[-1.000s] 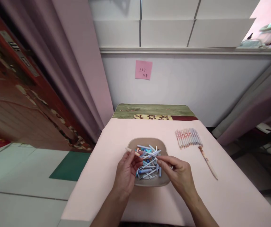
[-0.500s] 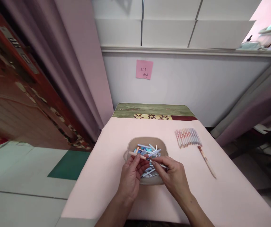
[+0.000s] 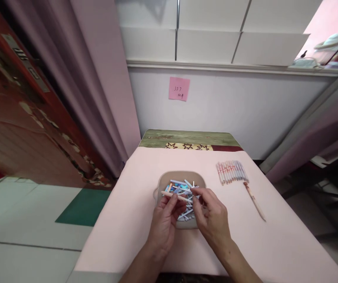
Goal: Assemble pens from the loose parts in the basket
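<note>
Over the bin, my left hand [image 3: 164, 222] is closed on a cream pen barrel [image 3: 175, 196], pinched between thumb and fingers and lying nearly level. My right hand [image 3: 213, 210] has its thumb and forefinger bent around the barrel's right end; what lies between these fingertips is partly hidden. Below both hands stands a beige plastic bin [image 3: 183, 173] with a side handle, full of loose blue, white and orange pen parts [image 3: 186, 214].
Right of the bin, a row of several slim pens [image 3: 232, 172] lies side by side. A single cream pen with a brown end [image 3: 254, 201] lies slanted near it. A pink cloth [image 3: 121, 232] covers the table, and a pink note [image 3: 179, 89] sticks to the wall.
The thin dark-tipped rod at my right fingers no longer shows. My right fingertips have risen slightly and now meet the barrel's right end. My left hand keeps its hold; the view has shifted slightly.
</note>
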Available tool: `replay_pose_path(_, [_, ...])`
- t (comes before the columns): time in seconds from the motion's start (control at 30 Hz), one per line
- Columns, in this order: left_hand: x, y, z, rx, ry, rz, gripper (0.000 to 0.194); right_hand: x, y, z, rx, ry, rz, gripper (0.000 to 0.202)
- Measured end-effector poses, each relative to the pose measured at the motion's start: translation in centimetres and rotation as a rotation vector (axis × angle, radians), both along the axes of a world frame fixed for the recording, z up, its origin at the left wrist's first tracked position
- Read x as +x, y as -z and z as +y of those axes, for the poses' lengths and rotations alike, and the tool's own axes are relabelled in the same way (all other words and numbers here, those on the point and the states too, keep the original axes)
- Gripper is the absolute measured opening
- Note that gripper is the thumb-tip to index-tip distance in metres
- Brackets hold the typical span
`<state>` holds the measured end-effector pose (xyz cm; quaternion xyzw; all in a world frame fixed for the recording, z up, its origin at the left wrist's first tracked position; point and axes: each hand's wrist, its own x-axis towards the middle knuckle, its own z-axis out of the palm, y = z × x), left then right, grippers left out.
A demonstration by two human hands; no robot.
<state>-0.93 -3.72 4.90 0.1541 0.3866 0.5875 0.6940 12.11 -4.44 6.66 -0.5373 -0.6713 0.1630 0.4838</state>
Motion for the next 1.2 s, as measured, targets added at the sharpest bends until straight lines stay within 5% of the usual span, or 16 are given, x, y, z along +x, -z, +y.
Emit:
replay_pose_path(0.13, [0.9, 0.0, -0.6, 0.017, 0.072, -0.061, 0.023, -1.3, 0.3, 0.2, -0.003, 0.017, 0.128, 0.032])
replay_pose_path(0.27, [1.3, -0.5, -0.9, -0.029, 0.110, -0.118, 0.018, -2.2, 0.6, 1.4, 0.016, -0.057, 0.482, 0.044])
replay_pose_path(0.4, [-1.3, -1.8, 0.5, -0.109, -0.085, -0.109, 0.024, 0.6, 0.3, 2.9, 0.096, 0.042, 0.691, 0.046])
replay_pose_path(0.5, [-4.1, -2.2, 1.9, -0.090, -0.221, -0.130, 0.031, 3.7, 0.3, 3.5, -0.024, 0.112, 0.420, 0.034])
replay_pose_path(0.6, [-5.4, -1.5, 2.6, -0.069, -0.264, -0.124, 0.030, 5.0, 0.9, 3.6, -0.170, 0.014, -0.033, 0.019])
replay_pose_path(0.8, [-4.1, -0.1, 2.5, -0.052, -0.194, -0.083, 0.030, 1.4, 2.2, 4.3, -0.352, -0.260, -0.628, 0.019])
replay_pose_path(0.97, [-3.7, -0.1, 2.3, -0.017, -0.174, -0.035, 0.027, -1.9, 2.2, 4.9, -0.425, -0.451, -0.923, 0.027])
replay_pose_path(1.2, [-4.3, 0.3, 2.3, -0.045, -0.172, -0.052, 0.025, 0.4, 2.1, 5.5, -0.535, -0.335, -1.054, 0.022])
